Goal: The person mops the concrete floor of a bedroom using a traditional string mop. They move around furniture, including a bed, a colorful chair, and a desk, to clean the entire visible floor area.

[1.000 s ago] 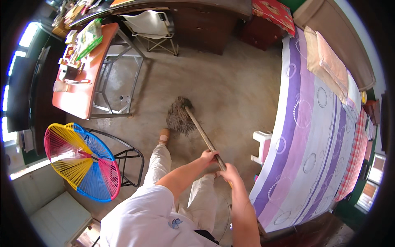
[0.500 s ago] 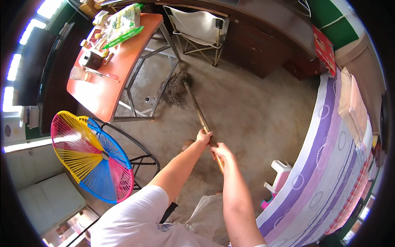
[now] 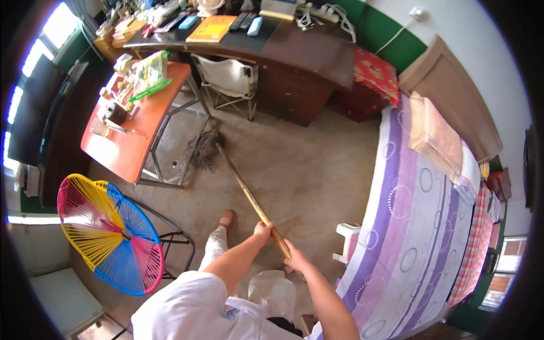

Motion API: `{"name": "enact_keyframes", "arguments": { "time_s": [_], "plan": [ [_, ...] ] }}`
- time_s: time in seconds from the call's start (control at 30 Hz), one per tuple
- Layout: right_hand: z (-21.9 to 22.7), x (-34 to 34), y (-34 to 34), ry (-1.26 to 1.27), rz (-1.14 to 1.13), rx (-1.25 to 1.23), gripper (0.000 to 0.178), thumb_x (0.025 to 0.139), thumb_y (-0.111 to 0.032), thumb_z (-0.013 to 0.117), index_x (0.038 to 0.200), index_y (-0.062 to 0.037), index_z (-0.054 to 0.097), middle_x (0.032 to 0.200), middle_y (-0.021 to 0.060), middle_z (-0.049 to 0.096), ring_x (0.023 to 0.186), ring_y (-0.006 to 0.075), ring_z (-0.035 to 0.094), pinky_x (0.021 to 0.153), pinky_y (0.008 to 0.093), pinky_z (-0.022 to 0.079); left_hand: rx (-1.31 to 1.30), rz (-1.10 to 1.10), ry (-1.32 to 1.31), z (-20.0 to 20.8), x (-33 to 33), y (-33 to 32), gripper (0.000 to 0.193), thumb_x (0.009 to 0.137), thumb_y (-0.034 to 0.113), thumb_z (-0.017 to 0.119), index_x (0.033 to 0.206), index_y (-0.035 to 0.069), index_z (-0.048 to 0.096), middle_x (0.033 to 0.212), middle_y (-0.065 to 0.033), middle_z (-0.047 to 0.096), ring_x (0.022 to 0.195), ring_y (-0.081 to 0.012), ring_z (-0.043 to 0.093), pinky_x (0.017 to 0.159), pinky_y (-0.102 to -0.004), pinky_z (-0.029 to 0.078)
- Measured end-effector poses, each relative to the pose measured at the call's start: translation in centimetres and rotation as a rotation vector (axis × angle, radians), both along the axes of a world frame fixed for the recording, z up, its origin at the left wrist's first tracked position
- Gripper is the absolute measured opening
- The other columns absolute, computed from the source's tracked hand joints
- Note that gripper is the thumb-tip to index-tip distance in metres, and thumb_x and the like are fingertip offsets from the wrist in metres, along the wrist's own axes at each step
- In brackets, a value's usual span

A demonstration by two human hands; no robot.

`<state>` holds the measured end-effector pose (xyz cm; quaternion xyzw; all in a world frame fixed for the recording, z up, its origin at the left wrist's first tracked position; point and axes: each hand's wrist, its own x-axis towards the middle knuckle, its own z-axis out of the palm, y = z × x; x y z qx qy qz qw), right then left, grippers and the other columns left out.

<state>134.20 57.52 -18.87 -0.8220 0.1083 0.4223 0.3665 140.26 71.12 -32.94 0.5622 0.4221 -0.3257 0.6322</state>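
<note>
Both my hands grip the long wooden handle of a mop [image 3: 245, 190]. My left hand [image 3: 263, 231] is wrapped round the handle partway along. Lower down, near the handle's upper end, my right hand [image 3: 296, 258] is closed on it too. The handle slants away from me to the far left. Its grey, shaggy mop head [image 3: 203, 152] lies spread on the concrete floor, beside the metal legs of the orange table [image 3: 126, 157]. One of my feet, in a brown shoe [image 3: 226, 218], is planted in front of my left forearm.
A colourful corded chair [image 3: 113, 235] stands at the left. A folding chair [image 3: 228, 78] sits under the dark desk [image 3: 306, 54] at the back. Along the right runs a bed [image 3: 408, 226] with a striped sheet, a small white-and-pink stool [image 3: 347, 243] by its edge.
My view has tilted up and turned right, showing more of the desk top and bed. My left foot shows further forward. Both hands stay on the mop handle; its head remains by the table legs.
</note>
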Motion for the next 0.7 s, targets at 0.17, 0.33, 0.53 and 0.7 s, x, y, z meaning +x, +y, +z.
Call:
{"name": "enact_keyframes", "arguments": {
  "time_s": [0.17,0.33,0.53,0.7],
  "plan": [
    [3.1,-3.8,-8.2,-0.204,0.232,-0.227,0.073,0.073,-0.01,0.057,0.137,-0.0213,0.026,0.086,0.0217,0.06,0.073,0.037,0.058,0.065,0.0433,0.048,0.0,-0.188,-0.043,5.3,-0.9,-5.7,0.031,0.086,0.032,0.056,0.08,0.002,0.058,0.072,-0.0073,0.06,0.06,-0.0182,0.062,0.048,-0.0316,0.054],
    [9.6,-5.9,-14.7,-0.139,0.341,-0.199,0.069,0.078,-0.009,0.053,0.138,-0.0274,0.024,0.077,0.015,0.06,0.051,0.0195,0.056,0.05,0.0332,0.049,0.16,-0.341,-0.02,11.2,-5.5,-11.8,0.026,0.085,0.017,0.052,0.109,0.007,0.054,0.105,-0.0175,0.056,0.085,-0.0309,0.062,0.063,-0.0391,0.054],
    [15.0,-8.5,-17.8,0.076,0.337,-0.221,0.067,0.078,-0.006,0.046,0.138,-0.0262,0.026,0.08,0.0136,0.062,0.055,0.0218,0.059,0.054,0.0344,0.05,0.812,-1.056,-0.511,11.5,-8.1,-16.1,0.037,0.072,0.011,0.06,0.109,0.014,0.057,0.127,-0.0105,0.042,0.108,-0.033,0.05,0.089,-0.0384,0.044],
    [16.5,-6.0,-19.8,0.044,0.335,-0.179,0.064,0.08,-0.008,0.047,0.137,-0.0288,0.028,0.079,0.0143,0.06,0.055,0.0224,0.058,0.053,0.0345,0.049,0.644,-1.608,-0.655,11.0,-4.7,-16.2,0.025,0.075,0.009,0.059,0.098,0.018,0.064,0.109,-0.0081,0.056,0.104,-0.0287,0.055,0.083,-0.0369,0.048]
  ]
}}
